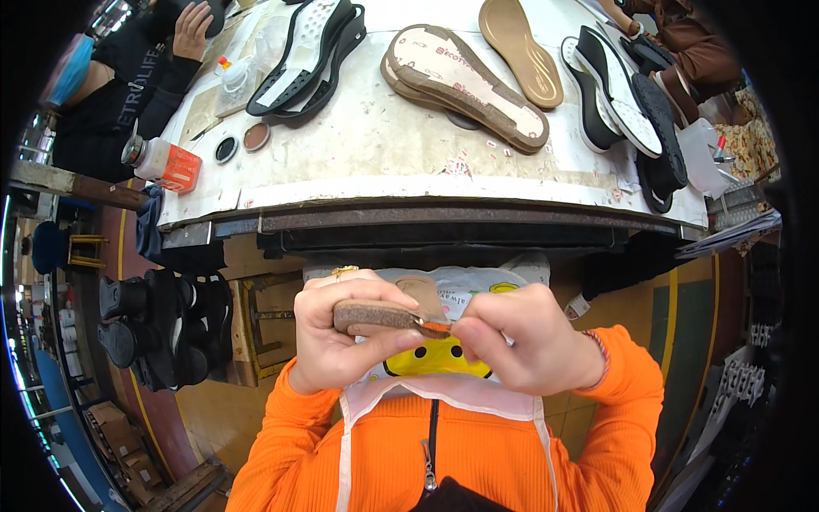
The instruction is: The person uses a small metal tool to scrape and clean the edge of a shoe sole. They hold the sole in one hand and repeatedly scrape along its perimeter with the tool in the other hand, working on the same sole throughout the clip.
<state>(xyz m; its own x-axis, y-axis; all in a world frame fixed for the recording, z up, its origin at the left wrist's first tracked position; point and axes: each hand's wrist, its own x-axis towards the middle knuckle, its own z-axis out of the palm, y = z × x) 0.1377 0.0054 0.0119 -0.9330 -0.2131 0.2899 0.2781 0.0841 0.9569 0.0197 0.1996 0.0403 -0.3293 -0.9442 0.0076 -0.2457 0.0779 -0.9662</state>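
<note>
Above my lap, my left hand [328, 320] is wrapped round a brown, cork-like shoe footbed [375, 317], thumb below and fingers on top. Its speckled edge faces me, and a tan part of it rises behind my fingers. My right hand [529, 337] is closed at the footbed's right end, fingers curled and pinching. A thin orange-brown strip [437, 328] shows along that end, beside the right fingertips. Whether the pinch is on the strip or the footbed itself I cannot tell.
On the white table ahead lie stacked footbeds [461, 81], a tan insole [522, 55], black-and-white soles [311, 55] and more soles [610, 90]. A jar with an orange label [171, 164] stands left. Black soles [162, 328] are piled lower left. Other people sit across.
</note>
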